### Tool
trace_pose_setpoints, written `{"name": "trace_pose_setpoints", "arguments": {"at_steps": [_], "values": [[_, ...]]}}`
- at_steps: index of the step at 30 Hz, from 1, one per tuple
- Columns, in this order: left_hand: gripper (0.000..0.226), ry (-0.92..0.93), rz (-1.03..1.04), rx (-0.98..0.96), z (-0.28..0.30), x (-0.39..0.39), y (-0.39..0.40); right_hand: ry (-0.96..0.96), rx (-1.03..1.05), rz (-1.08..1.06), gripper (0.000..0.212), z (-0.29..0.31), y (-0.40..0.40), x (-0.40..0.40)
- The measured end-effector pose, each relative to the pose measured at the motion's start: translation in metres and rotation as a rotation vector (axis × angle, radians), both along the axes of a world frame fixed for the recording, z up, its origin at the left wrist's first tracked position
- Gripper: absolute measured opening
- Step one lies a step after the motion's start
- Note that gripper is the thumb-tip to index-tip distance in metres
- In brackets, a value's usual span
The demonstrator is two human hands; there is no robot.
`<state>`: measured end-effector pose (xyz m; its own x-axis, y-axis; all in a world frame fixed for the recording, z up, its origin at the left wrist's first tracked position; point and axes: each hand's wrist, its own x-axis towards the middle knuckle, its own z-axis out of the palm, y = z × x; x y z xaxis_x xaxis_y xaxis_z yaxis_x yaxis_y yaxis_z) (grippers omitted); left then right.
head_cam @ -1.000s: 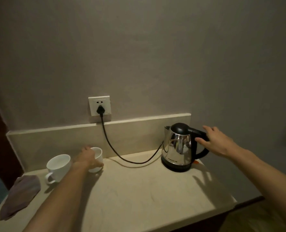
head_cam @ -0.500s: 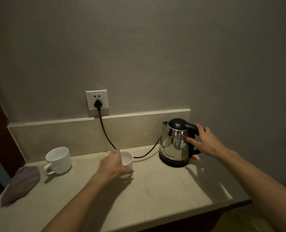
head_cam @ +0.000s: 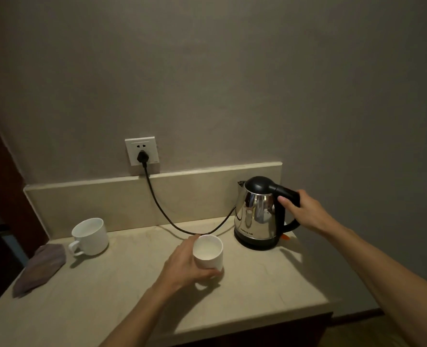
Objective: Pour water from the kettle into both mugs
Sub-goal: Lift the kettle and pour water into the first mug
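Note:
A shiny steel kettle (head_cam: 256,216) with a black lid and handle stands on its black base at the back right of the beige counter (head_cam: 112,304). My right hand (head_cam: 305,211) is wrapped around the kettle's handle. A small white mug (head_cam: 208,251) stands upright in the middle of the counter, left of and in front of the kettle, with my left hand (head_cam: 185,267) gripping its left side. A second, wider white mug (head_cam: 90,236) with its handle toward the front left sits alone at the back left.
A black power cord (head_cam: 162,211) runs from the wall socket (head_cam: 142,154) across the counter to the kettle's base, passing just behind the small mug. A folded grey cloth (head_cam: 40,267) lies at the left edge. The counter's right edge is just beside the kettle.
My left hand has slid the small mug from beside the wide mug rightward to the middle of the counter. My right hand has closed around the kettle's handle.

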<state>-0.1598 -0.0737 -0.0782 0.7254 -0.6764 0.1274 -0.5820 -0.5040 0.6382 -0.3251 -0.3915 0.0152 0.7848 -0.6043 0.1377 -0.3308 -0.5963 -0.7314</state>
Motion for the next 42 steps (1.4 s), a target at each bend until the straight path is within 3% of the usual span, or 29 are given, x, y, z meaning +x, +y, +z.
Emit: {"name": "trace_pose_setpoints", "arguments": {"at_steps": [6,11,25,34,42], "values": [[0.094,-0.008,0.040,-0.048,-0.004,0.000,-0.002,-0.181,0.267,0.123,0.073,-0.015,-0.004,0.006],[0.092,0.001,0.039,-0.040,-0.003,-0.002,-0.001,-0.159,0.376,0.113,0.067,-0.020,-0.011,0.013],[0.089,0.021,0.115,-0.049,0.005,0.003,0.016,-0.166,0.343,0.061,0.053,0.012,0.015,0.022],[0.091,0.046,0.200,-0.021,0.011,0.029,0.072,-0.208,0.237,0.028,0.061,0.052,0.041,0.015],[0.089,0.054,0.150,-0.022,0.013,0.029,0.079,-0.104,0.089,0.120,0.064,0.090,0.078,0.013]]}}
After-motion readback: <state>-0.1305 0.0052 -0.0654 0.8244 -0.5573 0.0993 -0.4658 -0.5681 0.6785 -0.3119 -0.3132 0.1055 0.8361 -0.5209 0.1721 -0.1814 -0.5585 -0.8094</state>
